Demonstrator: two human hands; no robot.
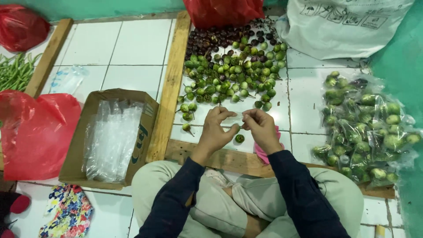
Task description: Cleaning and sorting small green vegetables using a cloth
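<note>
My left hand [216,128] and my right hand [261,128] are raised together over the white tiled floor, fingertips pinching a thin clear plastic bag [236,117] stretched between them. A single small green eggplant [239,138] lies on the tile just under my hands. Beyond them spreads a heap of small round green eggplants [233,75], with dark purple ones [216,39] at its far side. I sit cross-legged in dark sleeves and pale trousers.
A cardboard box [79,145] of clear plastic bags stands at the left. Packed bags of green eggplants [365,132] pile at the right. Red plastic bags [35,132] lie left and at the back, a white sack [343,26] back right, green beans [15,70] far left. Wooden slats [169,88] frame the tiles.
</note>
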